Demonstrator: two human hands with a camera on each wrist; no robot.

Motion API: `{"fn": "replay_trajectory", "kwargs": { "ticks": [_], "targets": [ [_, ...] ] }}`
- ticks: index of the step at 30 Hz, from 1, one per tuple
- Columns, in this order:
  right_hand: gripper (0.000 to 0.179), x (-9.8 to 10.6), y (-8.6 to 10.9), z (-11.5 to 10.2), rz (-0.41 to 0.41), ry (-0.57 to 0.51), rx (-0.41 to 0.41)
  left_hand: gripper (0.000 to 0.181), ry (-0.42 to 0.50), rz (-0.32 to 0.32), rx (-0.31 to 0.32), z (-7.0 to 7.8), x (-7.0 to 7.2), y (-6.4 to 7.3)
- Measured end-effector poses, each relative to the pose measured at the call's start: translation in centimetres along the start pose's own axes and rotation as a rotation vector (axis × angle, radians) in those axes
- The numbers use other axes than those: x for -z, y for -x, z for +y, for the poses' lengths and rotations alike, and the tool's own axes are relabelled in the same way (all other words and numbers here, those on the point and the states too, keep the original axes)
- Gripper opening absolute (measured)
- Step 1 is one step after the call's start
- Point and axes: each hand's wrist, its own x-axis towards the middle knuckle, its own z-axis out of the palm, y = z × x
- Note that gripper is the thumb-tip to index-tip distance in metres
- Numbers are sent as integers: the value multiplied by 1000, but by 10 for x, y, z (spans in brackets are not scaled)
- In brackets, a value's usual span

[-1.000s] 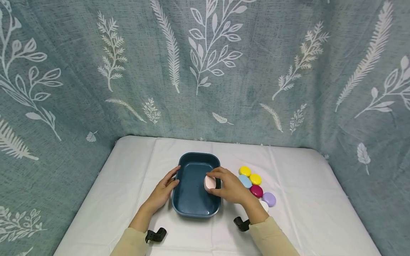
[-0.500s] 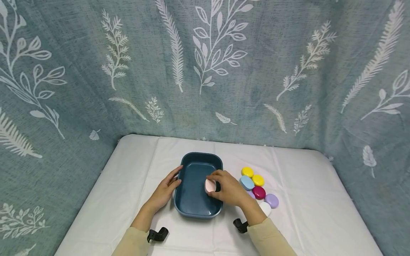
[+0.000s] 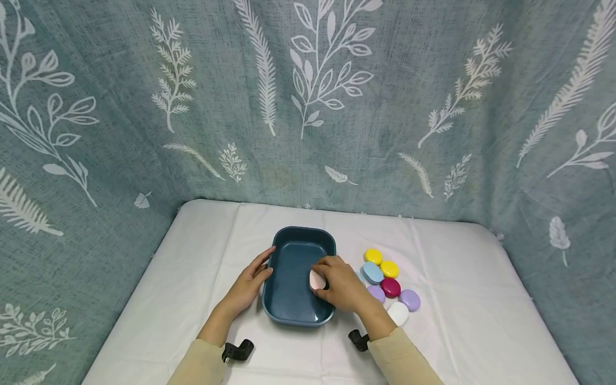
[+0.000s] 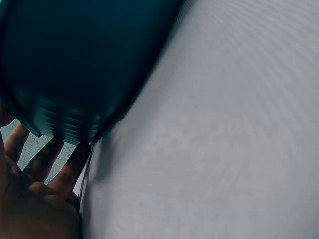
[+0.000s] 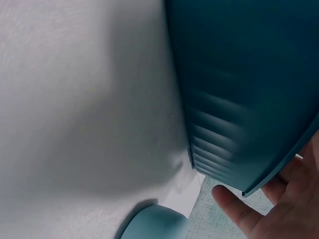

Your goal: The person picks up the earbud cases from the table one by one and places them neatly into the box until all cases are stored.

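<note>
A dark blue rectangular tub (image 3: 293,315) stands on the white-covered table. In the head view my left hand (image 3: 244,289) touches its left side with extended fingers, thumb near the rim. The left wrist view shows those fingertips (image 4: 75,154) against the outer wall. My right hand (image 3: 343,282) reaches over the right rim and pinches a pale pink rounded disc (image 3: 316,280) between thumb and fingers, inside the tub. Neither the disc's far side nor whether it touches the floor can be seen. In the right wrist view the tub wall hides the disc.
Right of the tub lie several smooth rounded discs: yellow (image 3: 373,256), light blue (image 3: 372,272), dark red (image 3: 391,287), lilac (image 3: 410,300) and white (image 3: 398,314). My right forearm passes close to them. A patterned curtain (image 3: 269,160) hangs behind the table.
My right hand and the pink disc have come slightly lower and nearer within the tub. My left hand stays at its side. The head view has shifted a little.
</note>
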Motion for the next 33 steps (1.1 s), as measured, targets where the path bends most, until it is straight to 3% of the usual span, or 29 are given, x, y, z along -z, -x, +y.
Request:
{"fn": "replay_trajectory", "kwargs": {
  "ticks": [15,33],
  "targets": [
    [55,-2,-2,-5,-17,141,-42,52,-3,-3,8,4,-1,-1],
    [56,-4,0,-7,-32,159,-57,52,-10,8,10,1,-2,0]
  ]
}}
